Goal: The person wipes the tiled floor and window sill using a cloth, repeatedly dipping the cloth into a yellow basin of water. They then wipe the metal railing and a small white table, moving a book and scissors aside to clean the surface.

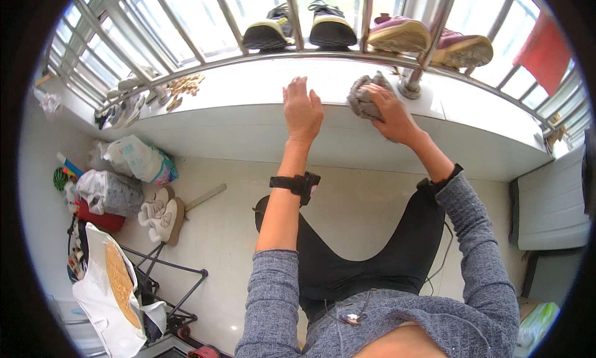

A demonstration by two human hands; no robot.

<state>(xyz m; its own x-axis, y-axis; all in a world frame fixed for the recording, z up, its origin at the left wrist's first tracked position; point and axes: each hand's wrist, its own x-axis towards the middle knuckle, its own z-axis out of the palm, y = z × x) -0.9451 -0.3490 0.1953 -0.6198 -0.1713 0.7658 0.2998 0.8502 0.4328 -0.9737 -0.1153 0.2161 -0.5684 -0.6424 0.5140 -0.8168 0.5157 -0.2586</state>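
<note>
My right hand [391, 111] grips a crumpled grey cloth [365, 96] at the front edge of a white tiled window ledge [242, 86], beside the round foot of a metal railing post [409, 87]. Part of the cloth is hidden under the fingers. To its left, my left hand [301, 109] lies at the ledge's edge with nothing in it, thumb apart from the fingers. A black strap with a small device is around the left wrist.
Behind metal bars stand black shoes [333, 30] and purple shoes [400, 34]. Beige pieces [185, 85] and more shoes lie on the ledge's left. On the floor at left are plastic bags [139, 159], fluffy boots [167, 218] and a folding frame [172, 269]. A red cloth [545, 53] hangs upper right.
</note>
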